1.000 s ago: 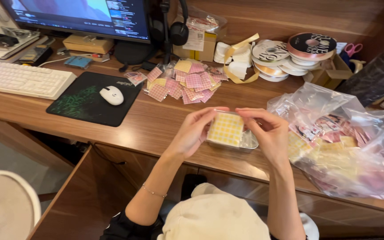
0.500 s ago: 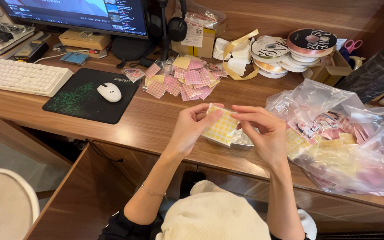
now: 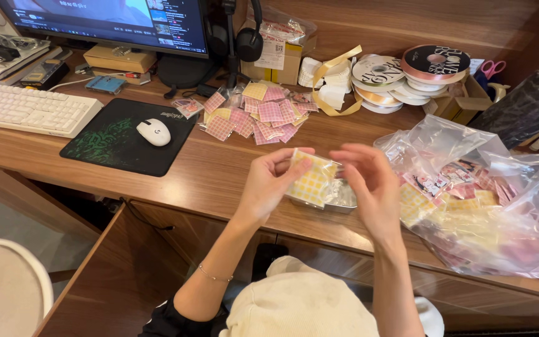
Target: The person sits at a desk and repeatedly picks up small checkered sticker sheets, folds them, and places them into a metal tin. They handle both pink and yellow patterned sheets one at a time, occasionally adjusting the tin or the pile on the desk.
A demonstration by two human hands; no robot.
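While spread across a long wooden desk (image 3: 176, 171): at far left, a white keyboard (image 3: 26, 109) under a dark monitor (image 3: 104, 22); centre-left, a black mouse mat (image 3: 123, 137) carrying a white mouse (image 3: 154, 131); at right, a large clear plastic bag (image 3: 488, 206) bulging with yellow and pink checked packets; behind it, stacked ribbon spools (image 3: 407, 75); mid-desk, a loose pile of pink and yellow checked packets (image 3: 254, 112). Held just above the near edge of the desk, a small yellow checked packet (image 3: 310, 181), tilted, long axis running roughly from upper left to lower right. Left hand (image 3: 269, 184) nearer, curled about the packet's left edge, thumb on the face and fingers behind, firmly pinching it. Right hand (image 3: 369, 187) just beside the packet's right edge, fingers loosely spread and slightly blurred; contact with the packet not clear enough to tell. Directly beneath both, partly hidden, a shiny clear tray (image 3: 341, 196) resting on the desk.
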